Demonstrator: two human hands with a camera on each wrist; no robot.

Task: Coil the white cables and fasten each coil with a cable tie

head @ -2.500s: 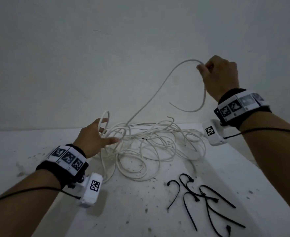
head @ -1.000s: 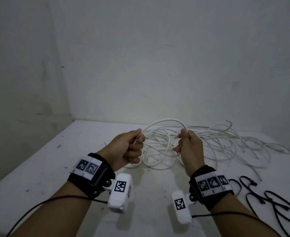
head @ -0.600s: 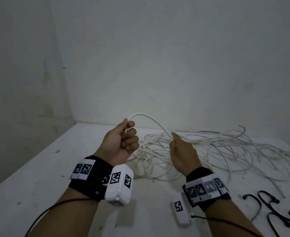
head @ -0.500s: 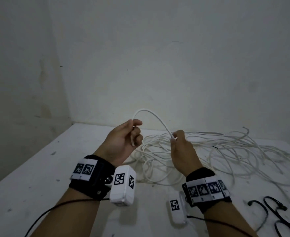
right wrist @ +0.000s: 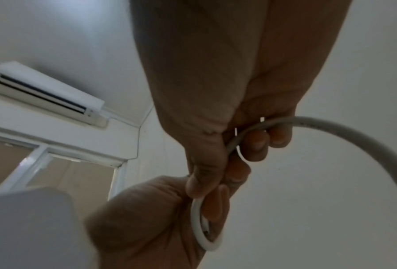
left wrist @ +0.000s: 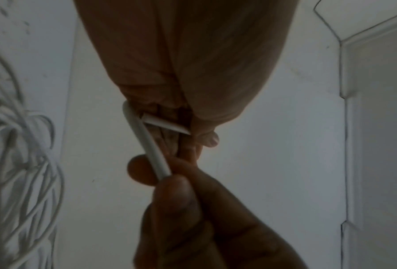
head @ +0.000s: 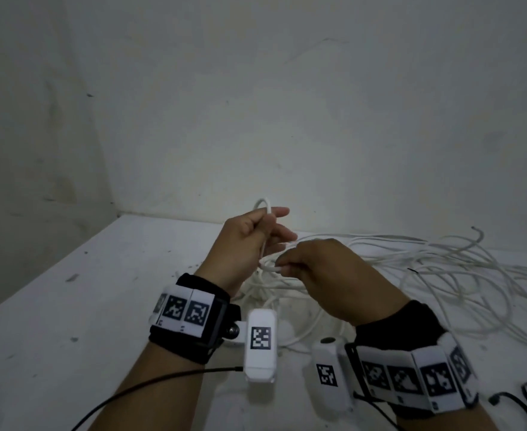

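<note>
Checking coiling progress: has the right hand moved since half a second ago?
Yes. The right hand has shifted left across the cable pile toward the left hand, closing the raised arc into a small loop.

The right hand [right wrist: 227, 102] pinches the white cable [right wrist: 354, 135], which arcs away right. The left hand [right wrist: 146, 218] below holds a small loop, seemingly the same cable.
</note>
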